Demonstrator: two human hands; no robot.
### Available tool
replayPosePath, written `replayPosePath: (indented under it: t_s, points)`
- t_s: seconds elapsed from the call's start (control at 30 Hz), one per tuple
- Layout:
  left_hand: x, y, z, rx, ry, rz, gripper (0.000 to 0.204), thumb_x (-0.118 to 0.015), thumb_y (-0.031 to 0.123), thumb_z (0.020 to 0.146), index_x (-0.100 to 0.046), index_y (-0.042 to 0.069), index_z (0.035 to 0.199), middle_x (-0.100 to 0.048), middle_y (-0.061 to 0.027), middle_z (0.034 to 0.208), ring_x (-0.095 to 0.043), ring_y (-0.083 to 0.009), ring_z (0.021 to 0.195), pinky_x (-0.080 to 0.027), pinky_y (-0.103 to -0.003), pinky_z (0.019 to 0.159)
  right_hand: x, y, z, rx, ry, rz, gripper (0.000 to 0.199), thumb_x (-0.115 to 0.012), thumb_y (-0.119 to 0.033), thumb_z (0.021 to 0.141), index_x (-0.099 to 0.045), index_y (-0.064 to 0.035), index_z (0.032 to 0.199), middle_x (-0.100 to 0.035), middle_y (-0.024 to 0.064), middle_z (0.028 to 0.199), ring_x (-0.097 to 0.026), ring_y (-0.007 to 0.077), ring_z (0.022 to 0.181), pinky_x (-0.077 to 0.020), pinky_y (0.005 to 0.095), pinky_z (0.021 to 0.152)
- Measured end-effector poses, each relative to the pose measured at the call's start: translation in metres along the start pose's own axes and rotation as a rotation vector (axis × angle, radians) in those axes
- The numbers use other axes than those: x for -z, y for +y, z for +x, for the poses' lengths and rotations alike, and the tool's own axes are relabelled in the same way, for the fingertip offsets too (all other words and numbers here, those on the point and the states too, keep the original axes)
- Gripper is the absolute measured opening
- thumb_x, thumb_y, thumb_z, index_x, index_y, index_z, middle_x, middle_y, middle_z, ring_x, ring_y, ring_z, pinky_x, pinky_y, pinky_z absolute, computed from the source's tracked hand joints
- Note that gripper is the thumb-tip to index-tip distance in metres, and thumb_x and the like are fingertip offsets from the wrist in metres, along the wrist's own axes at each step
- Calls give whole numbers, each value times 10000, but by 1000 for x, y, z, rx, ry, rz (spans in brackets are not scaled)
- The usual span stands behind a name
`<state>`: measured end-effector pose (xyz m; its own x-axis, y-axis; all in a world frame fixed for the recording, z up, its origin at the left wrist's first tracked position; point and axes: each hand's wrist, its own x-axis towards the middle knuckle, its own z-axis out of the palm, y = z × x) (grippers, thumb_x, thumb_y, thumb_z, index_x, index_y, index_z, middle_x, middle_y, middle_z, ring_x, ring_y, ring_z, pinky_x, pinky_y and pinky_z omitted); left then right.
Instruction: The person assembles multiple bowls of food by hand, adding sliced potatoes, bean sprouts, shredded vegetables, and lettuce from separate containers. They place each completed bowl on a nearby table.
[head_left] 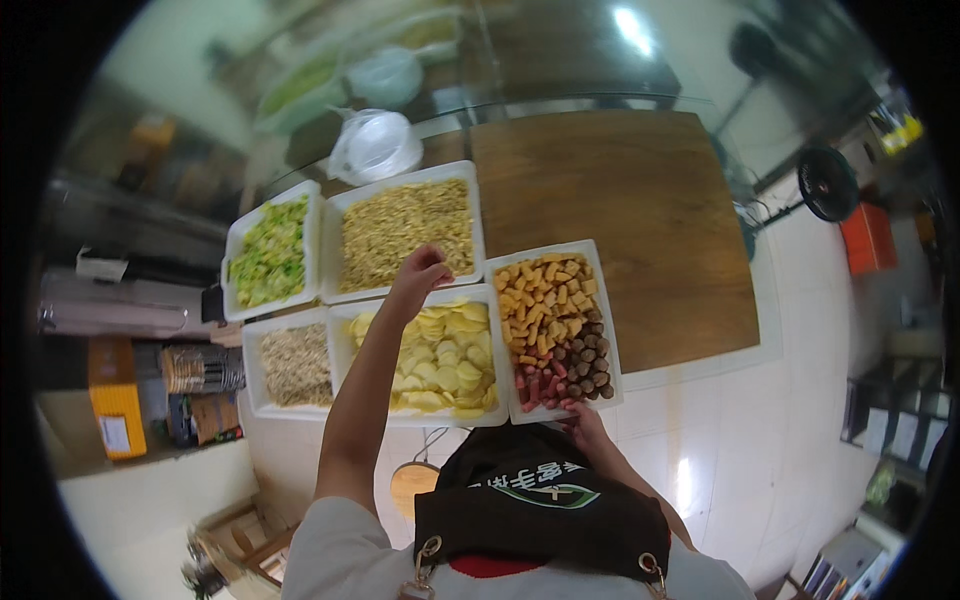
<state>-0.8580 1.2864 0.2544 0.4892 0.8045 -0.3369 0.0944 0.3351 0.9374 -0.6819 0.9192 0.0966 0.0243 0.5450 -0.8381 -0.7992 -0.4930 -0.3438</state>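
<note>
My left hand (426, 268) is raised at the near edge of a white tub of pale yellow-brown chopped food (400, 225). Its fingers are curled together, and whatever they hold, if anything, is hidden. The left forearm crosses over a tub of yellow round slices (445, 355), which look like potato. At the near rim of the right-hand tub, my right hand (585, 420) has its fingertips drawn together beside pinkish-red sausage pieces (538, 388). That same tub holds orange-yellow cubes (545, 300) and brown balls (588, 368).
A tub of chopped green vegetable (270, 250) stands far left, with a tub of pale shreds (296, 366) nearer. Clear plastic bags (375, 148) lie behind. A brown board (620, 220) covers the table's right part. Beyond stands a black fan (827, 184); a stool (412, 485) is below.
</note>
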Motion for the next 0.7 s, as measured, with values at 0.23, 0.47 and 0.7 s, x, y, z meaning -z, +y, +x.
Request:
replayPosePath:
  t_s: [0.23, 0.47, 0.7]
  points:
    - [197, 62, -51, -24, 284, -292, 99, -551, -4, 824, -565, 46, 909, -579, -53, 818, -600, -157, 755, -531, -278, 722, -115, 4, -21, -138, -193, 28, 179, -555, -218, 872, -507, -145, 1029, -568, 93, 1052, -603, 284, 916, -480, 328, 704]
    - [439, 83, 161, -420, 234, 892, 236, -560, 44, 801, -624, 35, 1028, -645, -95, 907, -617, -194, 799, -487, -313, 725, -266, 48, 37, -141, -205, 112, 304, -527, -205, 909, -487, -58, 1172, -587, 166, 1093, -623, 294, 959, -540, 326, 718]
    - [622, 116, 515, -609, 171, 1093, 304, -451, 112, 893, -575, 24, 1157, -551, -128, 1206, -504, -249, 1096, -371, -354, 982, -292, 45, 121, 44, 521, -106, 297, -525, -149, 897, -502, -4, 1155, -648, 166, 976, -674, 264, 825, -551, 335, 683]
